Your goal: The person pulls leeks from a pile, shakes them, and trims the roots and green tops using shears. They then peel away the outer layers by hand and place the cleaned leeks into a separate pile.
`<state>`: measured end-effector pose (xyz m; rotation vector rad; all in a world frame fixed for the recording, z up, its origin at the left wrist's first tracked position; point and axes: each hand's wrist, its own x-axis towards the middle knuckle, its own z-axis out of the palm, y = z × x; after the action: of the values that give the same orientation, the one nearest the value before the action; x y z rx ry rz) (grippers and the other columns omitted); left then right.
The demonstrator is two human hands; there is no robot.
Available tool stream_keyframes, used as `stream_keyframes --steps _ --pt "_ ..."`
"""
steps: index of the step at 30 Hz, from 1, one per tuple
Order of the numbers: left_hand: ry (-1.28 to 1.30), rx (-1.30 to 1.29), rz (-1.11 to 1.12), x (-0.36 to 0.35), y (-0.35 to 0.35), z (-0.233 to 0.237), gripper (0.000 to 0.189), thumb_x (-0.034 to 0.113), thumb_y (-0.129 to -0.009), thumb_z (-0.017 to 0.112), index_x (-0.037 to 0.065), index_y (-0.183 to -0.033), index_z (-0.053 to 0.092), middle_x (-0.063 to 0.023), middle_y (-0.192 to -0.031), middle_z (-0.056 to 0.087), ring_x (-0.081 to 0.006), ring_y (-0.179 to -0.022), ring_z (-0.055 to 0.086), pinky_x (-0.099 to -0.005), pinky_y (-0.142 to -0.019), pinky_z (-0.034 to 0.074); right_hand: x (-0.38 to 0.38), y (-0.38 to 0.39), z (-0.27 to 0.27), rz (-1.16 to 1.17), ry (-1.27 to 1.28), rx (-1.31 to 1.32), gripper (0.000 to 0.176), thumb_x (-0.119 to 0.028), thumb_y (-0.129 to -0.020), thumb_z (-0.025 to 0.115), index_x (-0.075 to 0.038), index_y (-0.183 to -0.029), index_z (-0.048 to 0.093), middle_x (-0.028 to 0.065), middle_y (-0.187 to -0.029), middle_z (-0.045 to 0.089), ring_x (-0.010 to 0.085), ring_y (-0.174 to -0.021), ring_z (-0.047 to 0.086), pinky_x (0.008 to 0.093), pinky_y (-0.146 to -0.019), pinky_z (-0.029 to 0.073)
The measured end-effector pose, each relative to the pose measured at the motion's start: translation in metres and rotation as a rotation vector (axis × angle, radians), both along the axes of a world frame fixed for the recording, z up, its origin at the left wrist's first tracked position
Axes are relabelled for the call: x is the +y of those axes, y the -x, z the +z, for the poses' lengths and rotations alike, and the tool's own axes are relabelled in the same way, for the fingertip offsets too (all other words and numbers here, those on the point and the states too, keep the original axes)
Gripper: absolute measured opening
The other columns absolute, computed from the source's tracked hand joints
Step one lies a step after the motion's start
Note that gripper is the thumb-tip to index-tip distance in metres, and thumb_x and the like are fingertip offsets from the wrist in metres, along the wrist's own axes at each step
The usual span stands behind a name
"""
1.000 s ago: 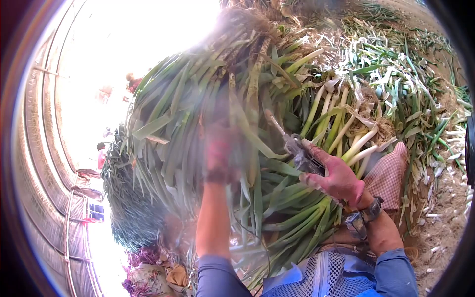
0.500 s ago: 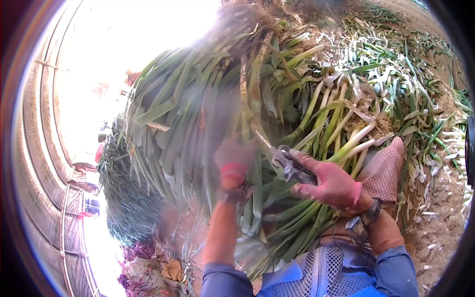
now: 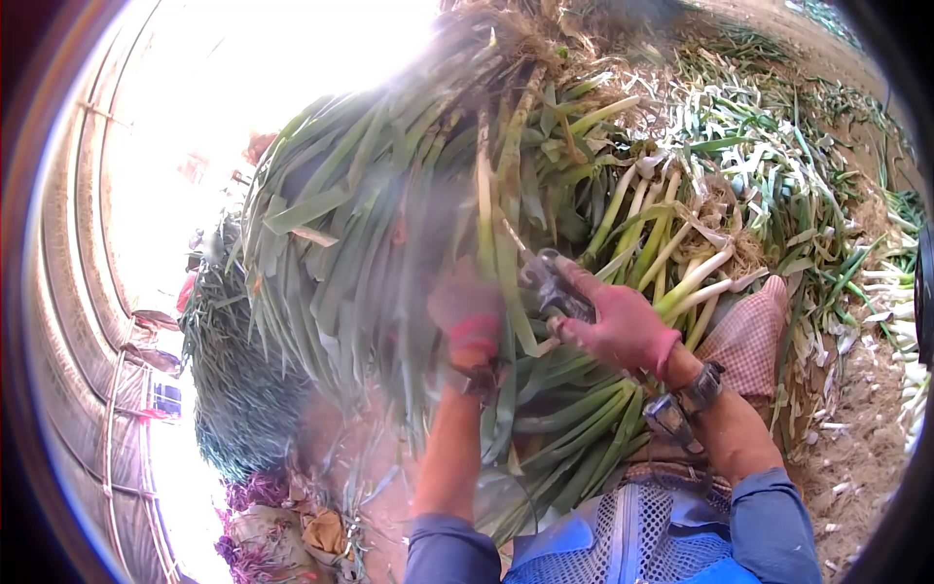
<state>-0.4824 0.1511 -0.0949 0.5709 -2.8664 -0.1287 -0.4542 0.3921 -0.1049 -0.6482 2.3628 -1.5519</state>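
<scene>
My left hand (image 3: pixel 469 307), in a pinkish work glove, is closed on the green part of a large green onion (image 3: pixel 484 180). Its pale stem points up and away from me. Smearing hides some of the fingers. My right hand (image 3: pixel 623 326), gloved too, grips a grey air blow gun (image 3: pixel 556 287). The gun's thin nozzle points up and left, close to the onion's stem. A loose green leaf (image 3: pixel 520 316) hangs between the two hands. Directly behind the hands lies a big heap of green onions (image 3: pixel 341 234) with long leaves.
Peeled-looking green onions (image 3: pixel 696 287) lie right of the heap, near a checked cloth (image 3: pixel 744 336). Stripped leaves (image 3: pixel 769 146) litter the ground at the right. Another leafy pile (image 3: pixel 243 389) stands left, with purple-tipped bundles (image 3: pixel 258 530) below it.
My right hand and the blow gun have shifted slightly up and left. The stem now shows paler, and a leaf hangs below the nozzle. My left hand keeps its grip.
</scene>
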Motion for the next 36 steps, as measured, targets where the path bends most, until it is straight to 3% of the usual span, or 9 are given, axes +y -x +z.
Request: stream_keyframes --steps 6,8,14,20,22,27,29,33,36 --pt "0.021 0.292 -0.09 0.0 -0.012 -0.02 0.063 0.047 -0.071 0.09 0.016 -0.123 0.074 -0.0132 -0.122 0.073 -0.0372 -0.111 0.07 -0.0501 -0.095 0.054 -0.014 0.048 0.005 -0.088 -0.109 0.157 0.083 -0.045 -0.095 0.071 -0.008 -0.163 0.041 0.0298 -0.106 0.075 0.0476 -0.099 0.072 0.0521 -0.09 0.055" --pt "0.174 0.475 -0.211 -0.008 -0.011 -0.035 0.058 0.044 -0.07 0.091 0.018 -0.12 0.075 -0.0107 -0.112 0.071 -0.0361 -0.103 0.07 -0.0509 -0.09 0.054 -0.02 0.065 0.011 -0.099 -0.101 0.189 0.083 -0.046 -0.094 0.07 -0.009 -0.163 0.04 0.0298 -0.107 0.074 0.048 -0.099 0.071 0.0522 -0.09 0.055" --pt "0.217 0.373 -0.142 -0.003 -0.017 -0.031 0.053 0.045 -0.071 0.088 0.018 -0.115 0.076 -0.0097 -0.104 0.07 -0.0345 -0.094 0.069 -0.0506 -0.08 0.055 -0.041 0.118 0.032 -0.147 -0.211 0.164 0.084 -0.046 -0.096 0.067 -0.012 -0.166 0.038 0.0248 -0.113 0.076 0.0424 -0.104 0.074 0.0485 -0.094 0.056" --pt "0.164 0.257 -0.12 0.002 -0.022 -0.022 0.056 0.048 -0.076 0.086 0.017 -0.122 0.075 -0.0123 -0.106 0.071 -0.0375 -0.093 0.072 -0.0517 -0.08 0.057 -0.049 0.159 0.034 -0.209 -0.194 0.081 0.084 -0.05 -0.094 0.069 -0.014 -0.165 0.04 0.026 -0.128 0.072 0.0422 -0.116 0.07 0.0452 -0.101 0.054" --pt "0.128 0.231 -0.125 0.0 -0.023 -0.016 0.056 0.049 -0.078 0.085 0.015 -0.122 0.075 -0.0138 -0.109 0.072 -0.0382 -0.095 0.073 -0.0514 -0.082 0.057 -0.044 0.159 0.023 -0.131 -0.157 0.19 0.085 -0.051 -0.095 0.068 -0.015 -0.166 0.039 0.0254 -0.133 0.071 0.0397 -0.119 0.07 0.0426 -0.103 0.053" --pt "-0.044 0.089 -0.097 0.001 -0.014 -0.005 0.056 0.046 -0.083 0.084 0.009 -0.124 0.074 -0.0176 -0.114 0.077 -0.0373 -0.1 0.075 -0.0479 -0.087 0.058 -0.013 0.098 0.001 -0.054 -0.021 0.12 0.084 -0.045 -0.094 0.071 -0.011 -0.165 0.039 0.0248 -0.126 0.074 0.038 -0.111 0.073 0.0424 -0.098 0.055" --pt "-0.269 0.044 -0.115 0.003 -0.014 0.009 0.054 0.04 -0.085 0.084 0.005 -0.124 0.074 -0.0183 -0.11 0.079 -0.0341 -0.1 0.077 -0.044 -0.088 0.058 -0.002 0.07 0.008 -0.038 -0.014 0.082 0.084 -0.043 -0.094 0.071 -0.01 -0.164 0.04 0.0258 -0.132 0.071 0.0399 -0.116 0.072 0.0418 -0.103 0.054" --pt "-0.274 0.039 -0.144 0.011 -0.026 0.02 0.052 0.035 -0.083 0.086 0.005 -0.125 0.075 -0.0176 -0.106 0.079 -0.0326 -0.095 0.078 -0.0423 -0.084 0.058 0.003 0.054 0.0 -0.062 0.076 0.188 0.084 -0.046 -0.095 0.072 -0.01 -0.164 0.041 0.0273 -0.126 0.073 0.0417 -0.115 0.071 0.0435 -0.101 0.054" --pt "-0.278 0.152 -0.258 0.013 -0.036 0.015 0.051 0.035 -0.083 0.085 0.005 -0.123 0.075 -0.0163 -0.104 0.08 -0.032 -0.091 0.078 -0.0423 -0.081 0.058 -0.003 0.071 0.018 -0.083 0.013 0.081 0.084 -0.047 -0.095 0.071 -0.01 -0.164 0.04 0.0274 -0.123 0.074 0.0419 -0.113 0.072 0.0443 -0.099 0.054"
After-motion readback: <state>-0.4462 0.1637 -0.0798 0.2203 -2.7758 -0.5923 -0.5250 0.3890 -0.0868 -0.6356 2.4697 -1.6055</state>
